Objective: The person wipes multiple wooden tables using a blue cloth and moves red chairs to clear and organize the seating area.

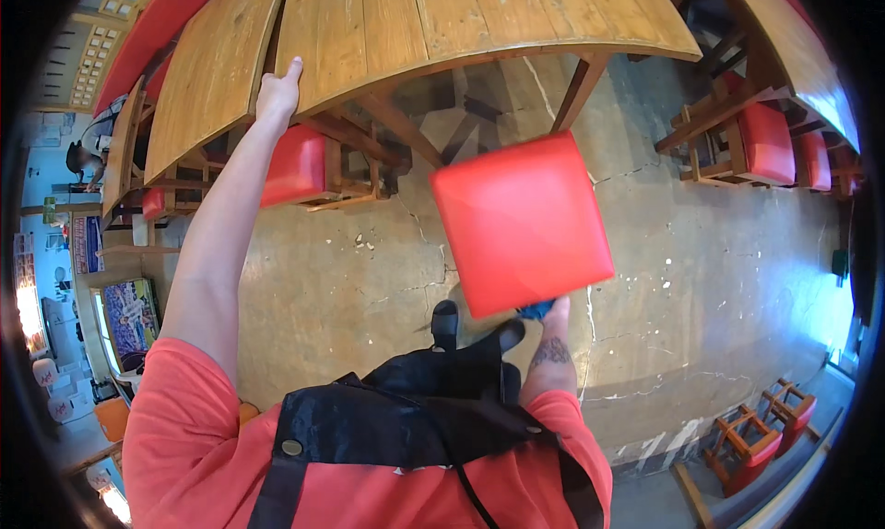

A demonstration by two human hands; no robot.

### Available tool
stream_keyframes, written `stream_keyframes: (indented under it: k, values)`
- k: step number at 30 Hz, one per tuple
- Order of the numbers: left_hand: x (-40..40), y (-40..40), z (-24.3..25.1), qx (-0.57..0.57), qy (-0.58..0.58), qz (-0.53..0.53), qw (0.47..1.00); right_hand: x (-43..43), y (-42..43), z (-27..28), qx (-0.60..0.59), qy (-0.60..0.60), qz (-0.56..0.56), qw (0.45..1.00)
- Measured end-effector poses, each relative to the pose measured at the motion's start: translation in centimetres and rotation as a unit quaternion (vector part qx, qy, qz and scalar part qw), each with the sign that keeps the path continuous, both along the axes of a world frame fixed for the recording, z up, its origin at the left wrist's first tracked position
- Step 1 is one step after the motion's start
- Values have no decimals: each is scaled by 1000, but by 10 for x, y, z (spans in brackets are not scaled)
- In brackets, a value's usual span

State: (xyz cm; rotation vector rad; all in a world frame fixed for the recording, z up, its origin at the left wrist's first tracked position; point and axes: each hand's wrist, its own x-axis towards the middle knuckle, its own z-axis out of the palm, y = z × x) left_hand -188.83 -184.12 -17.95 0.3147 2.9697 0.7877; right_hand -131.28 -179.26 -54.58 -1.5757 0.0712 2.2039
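My left hand (278, 95) rests at the near edge of a wooden plank table (387, 24), beside the gap between two tabletops, thumb raised; whether its fingers grip the edge is hidden. My right hand (555, 312) is low at the near edge of a stool's square red padded seat (522, 225), with a blue cloth (536, 310) at the fingers. The seat hides most of that hand, so its hold on the stool or cloth is unclear. The stool's legs are out of sight beneath the seat.
Another red-seated stool (297, 166) stands under the table. Red stools (766, 142) are by a second table (795, 38) at the right. Overturned stools (750, 453) lie at the lower right. A person (86, 159) is far left. The concrete floor (332, 273) is cracked.
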Motion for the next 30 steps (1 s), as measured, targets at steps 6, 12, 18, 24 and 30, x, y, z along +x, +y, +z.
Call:
stream_keyframes:
  k: [6,12,18,24,30]
  values:
    - [0,4,3,10,7,-3,1000,127,-6,-5,-18,-51,-30,998]
    - [-2,8,6,-36,8,7,999,214,15,39,20,-231,-13,973]
    - [13,10,7,-7,3,36,999,165,70,157,356,-477,17,803]
    - [39,25,31,311,-281,80,904,-61,94,299,463,-182,74,864]
    - [80,8,-31,317,-472,17,823,-269,92,377,499,-67,159,849]
